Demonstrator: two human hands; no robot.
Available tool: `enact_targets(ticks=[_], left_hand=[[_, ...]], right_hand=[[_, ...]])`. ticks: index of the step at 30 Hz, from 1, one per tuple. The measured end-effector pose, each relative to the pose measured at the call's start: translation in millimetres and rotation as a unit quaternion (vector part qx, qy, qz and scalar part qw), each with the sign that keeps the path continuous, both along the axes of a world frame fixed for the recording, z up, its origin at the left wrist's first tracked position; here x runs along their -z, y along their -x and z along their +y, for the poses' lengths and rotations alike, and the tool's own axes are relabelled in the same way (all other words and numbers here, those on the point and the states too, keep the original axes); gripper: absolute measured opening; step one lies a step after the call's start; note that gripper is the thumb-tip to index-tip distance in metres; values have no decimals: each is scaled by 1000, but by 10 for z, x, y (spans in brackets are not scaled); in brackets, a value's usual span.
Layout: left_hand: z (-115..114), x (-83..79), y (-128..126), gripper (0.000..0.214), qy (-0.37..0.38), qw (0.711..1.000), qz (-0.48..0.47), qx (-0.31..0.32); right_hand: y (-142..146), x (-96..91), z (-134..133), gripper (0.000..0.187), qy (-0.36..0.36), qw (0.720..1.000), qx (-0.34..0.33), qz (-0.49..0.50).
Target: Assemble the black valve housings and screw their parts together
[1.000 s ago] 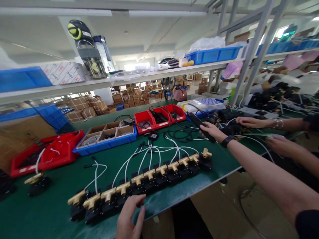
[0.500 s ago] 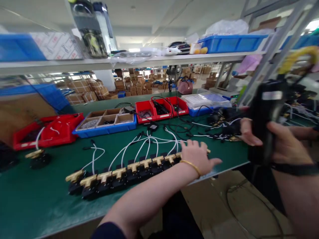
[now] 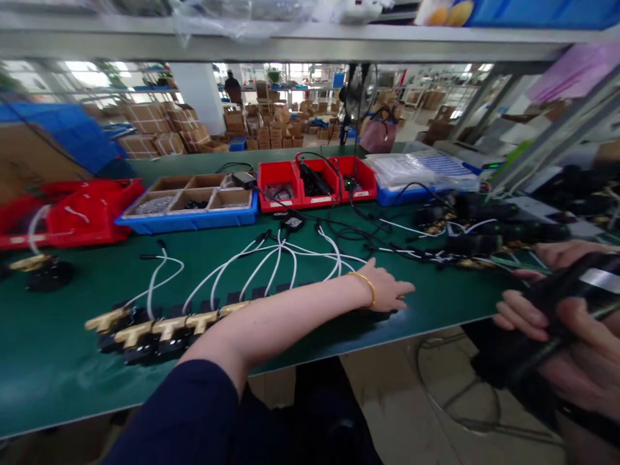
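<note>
A row of black units with brass tee fittings (image 3: 169, 328) and white cables stands along the front of the green bench. Over the row's right end reaches my left hand (image 3: 387, 289), wearing a gold bracelet, with fingers stretched to the right and partly bent. It covers the last units; whether it touches them I cannot tell. At the lower right, my right hand (image 3: 576, 336) is wrapped round a black handheld device (image 3: 547, 303) with a white label, tilted and blurred, beyond the bench edge. My left forearm hides several brass fittings.
Behind the row are a blue divided tray (image 3: 188, 223), red bins (image 3: 317, 184) and a blue tray with plastic bags (image 3: 416, 177). More cabled units (image 3: 465, 242) lie at right, near another person's hand (image 3: 571, 252). A shelf (image 3: 290, 48) crosses above.
My view has tilted down. The black device in my right hand has dropped from upright to tilted, moving right. My left hand's spread fingers have drawn closer together and now point right.
</note>
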State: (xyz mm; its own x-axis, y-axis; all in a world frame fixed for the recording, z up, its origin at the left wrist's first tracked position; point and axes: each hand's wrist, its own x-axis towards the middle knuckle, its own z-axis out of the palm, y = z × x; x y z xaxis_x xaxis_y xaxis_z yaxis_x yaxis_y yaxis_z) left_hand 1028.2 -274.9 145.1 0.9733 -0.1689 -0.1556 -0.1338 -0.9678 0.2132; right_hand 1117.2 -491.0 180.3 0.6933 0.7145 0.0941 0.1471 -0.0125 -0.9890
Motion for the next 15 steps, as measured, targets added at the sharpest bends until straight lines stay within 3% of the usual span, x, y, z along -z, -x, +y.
enact_targets(ticks=[2, 5, 8, 11, 15], left_hand=[[109, 6, -29, 46, 7, 999, -6, 36], [215, 43, -85, 46, 48, 998, -10, 30], [251, 103, -133, 43, 102, 994, -3, 37], [270, 144, -169, 41, 142, 988, 27, 56], [290, 141, -207, 41, 157, 984, 46, 71]], right_hand=[[66, -37, 97, 52, -89, 993, 38, 65], [166, -85, 268, 56, -188, 979, 67, 48], [207, -81, 399, 48, -192, 978, 76, 42], [173, -25, 479, 57, -177, 978, 96, 47], [117, 33, 539, 56, -221, 964, 148, 21]])
